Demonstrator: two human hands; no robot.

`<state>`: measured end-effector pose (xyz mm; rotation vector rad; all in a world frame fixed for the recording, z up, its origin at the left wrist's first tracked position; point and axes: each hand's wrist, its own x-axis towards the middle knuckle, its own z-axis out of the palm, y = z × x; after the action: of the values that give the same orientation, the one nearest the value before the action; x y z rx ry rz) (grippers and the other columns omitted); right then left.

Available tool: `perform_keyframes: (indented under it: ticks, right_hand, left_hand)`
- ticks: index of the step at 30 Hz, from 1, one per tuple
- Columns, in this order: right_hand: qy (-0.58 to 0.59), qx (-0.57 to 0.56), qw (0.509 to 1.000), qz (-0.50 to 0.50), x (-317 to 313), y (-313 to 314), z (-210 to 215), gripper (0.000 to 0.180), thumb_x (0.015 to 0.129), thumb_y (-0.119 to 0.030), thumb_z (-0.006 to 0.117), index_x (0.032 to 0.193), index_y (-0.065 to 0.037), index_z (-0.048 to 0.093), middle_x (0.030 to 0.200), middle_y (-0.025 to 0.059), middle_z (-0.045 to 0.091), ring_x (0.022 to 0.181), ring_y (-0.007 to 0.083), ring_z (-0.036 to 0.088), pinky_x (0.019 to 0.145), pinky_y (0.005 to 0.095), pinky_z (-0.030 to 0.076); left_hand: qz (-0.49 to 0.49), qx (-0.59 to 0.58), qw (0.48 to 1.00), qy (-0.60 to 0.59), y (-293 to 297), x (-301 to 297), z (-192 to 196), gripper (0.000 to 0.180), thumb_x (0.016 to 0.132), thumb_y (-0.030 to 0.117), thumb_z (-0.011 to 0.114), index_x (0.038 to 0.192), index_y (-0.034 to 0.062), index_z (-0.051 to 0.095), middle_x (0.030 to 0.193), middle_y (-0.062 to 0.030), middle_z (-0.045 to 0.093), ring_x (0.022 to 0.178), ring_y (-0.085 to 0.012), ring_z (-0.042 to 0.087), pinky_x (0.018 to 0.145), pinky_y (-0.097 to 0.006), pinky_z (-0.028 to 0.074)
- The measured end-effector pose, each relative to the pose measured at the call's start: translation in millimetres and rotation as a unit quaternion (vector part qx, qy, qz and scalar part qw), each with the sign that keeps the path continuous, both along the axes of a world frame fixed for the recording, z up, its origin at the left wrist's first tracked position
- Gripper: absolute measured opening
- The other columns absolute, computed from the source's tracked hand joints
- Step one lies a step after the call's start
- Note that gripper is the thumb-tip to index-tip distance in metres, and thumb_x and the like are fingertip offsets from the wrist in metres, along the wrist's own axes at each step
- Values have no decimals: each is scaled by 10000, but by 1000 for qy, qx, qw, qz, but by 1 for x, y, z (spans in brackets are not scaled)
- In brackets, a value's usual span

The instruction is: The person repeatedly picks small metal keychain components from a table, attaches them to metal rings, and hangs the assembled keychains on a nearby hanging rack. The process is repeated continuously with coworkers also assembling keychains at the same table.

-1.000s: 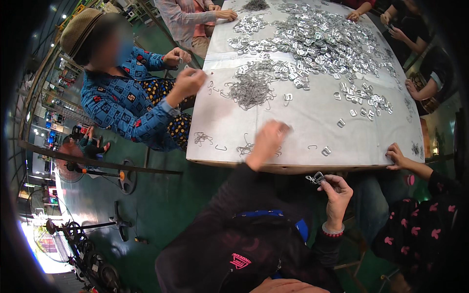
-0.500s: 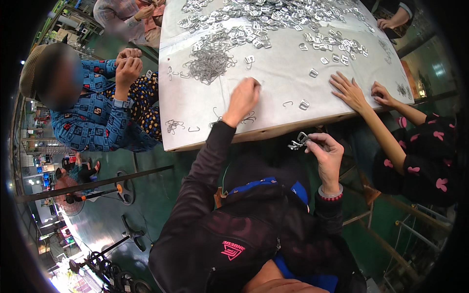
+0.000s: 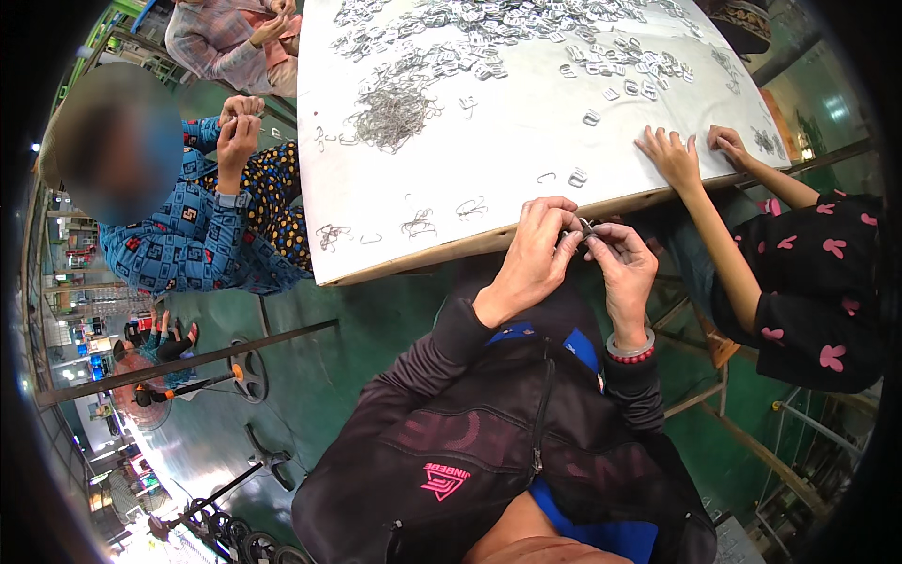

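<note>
Just off the table's near edge, my two hands meet at the fingertips. My right hand [image 3: 624, 274], with a bangle and red beads at its wrist, pinches a small metal buckle [image 3: 585, 228] largely covered by fingers. Against it from the left, my left hand [image 3: 534, 256] is closed in a pinch; what it holds is hidden. On the table nearest my hands lie a flat metal buckle [image 3: 578, 177] and a bent wire hook [image 3: 546, 178]. Small groups of wire hooks [image 3: 419, 223] lie along the near edge farther left.
The white-covered table [image 3: 507, 160] bears a tangled heap of wire hooks [image 3: 393, 113] and a wide spread of metal buckles [image 3: 489, 38]. A co-worker's hands [image 3: 673, 158] rest at the right. Another person's hands [image 3: 239, 130] work at the left edge.
My left hand has come back from the table, right and nearer, to meet my right hand. Both now close around the buckle. The view has shifted slightly.
</note>
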<state>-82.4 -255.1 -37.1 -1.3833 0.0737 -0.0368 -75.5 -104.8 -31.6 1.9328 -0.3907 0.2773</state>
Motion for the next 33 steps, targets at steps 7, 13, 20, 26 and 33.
perform_keyframes:
  ticks: [7,13,20,26,33]
  right_hand:
    - [-84,-46,995,36,4,4,1,134,839,128,611,948,54,635,950,80,584,740,108,602,667,223,528]
    - [-77,-209,974,50,63,-14,-9,156,896,13,589,1041,5,645,912,104,554,696,146,575,632,255,486]
    - [-27,-462,882,93,134,-7,-65,243,740,-25,710,967,-27,624,929,180,533,849,336,580,769,391,484]
    - [85,-89,989,80,90,-11,-45,135,825,-15,679,932,66,660,797,120,684,665,149,637,606,252,502]
    - [14,-52,997,61,29,-7,14,164,843,76,635,1004,96,656,876,103,682,701,118,618,650,226,502]
  left_hand:
    - [-28,-56,998,27,-3,2,-8,97,902,-16,556,986,7,513,1104,-161,542,1025,-286,544,876,-368,455]
    - [-54,-104,986,122,5,2,-7,88,969,11,482,1054,-10,471,988,-108,626,855,-168,600,768,-289,483]
    - [-62,-96,983,144,10,0,-6,81,974,21,479,1048,-10,480,974,-106,622,865,-165,597,775,-279,479]
    - [-48,-97,982,153,10,1,-23,85,970,37,508,1036,-15,492,946,-108,629,846,-175,611,766,-292,488]
    - [-37,-58,995,69,8,2,-14,115,935,93,562,1009,7,542,908,-149,597,852,-297,594,757,-361,463]
